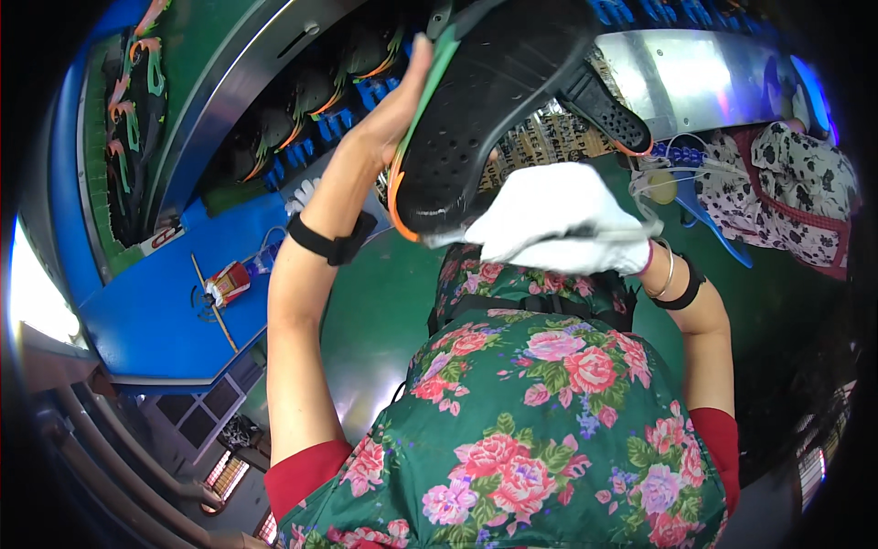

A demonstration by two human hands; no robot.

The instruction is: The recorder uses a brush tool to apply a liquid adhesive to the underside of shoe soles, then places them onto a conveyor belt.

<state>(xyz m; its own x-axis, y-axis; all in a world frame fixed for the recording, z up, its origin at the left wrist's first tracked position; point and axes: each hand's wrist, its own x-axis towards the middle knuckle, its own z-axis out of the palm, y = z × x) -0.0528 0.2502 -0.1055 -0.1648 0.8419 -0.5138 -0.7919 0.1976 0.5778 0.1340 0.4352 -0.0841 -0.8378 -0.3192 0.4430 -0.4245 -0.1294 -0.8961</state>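
Note:
My bare left hand grips a black shoe sole by its left edge and holds it up in front of me. Small round holes dot the sole's near end, and its rim runs from green to orange. My right hand wears a white glove and is at the sole's near end, its fingers closed and smeared by motion. A pale, blurred tip shows between the glove and the sole's rim; I cannot make out what it is. Beyond the glove, another black sole with an orange tip is partly covered.
Brown taped cardboard lies beneath the soles. At left stands a blue table with a red-and-white packet. Several shoe parts hang on blue holders behind a curved metal rail. Patterned cloth lies at right, beside a thin hose.

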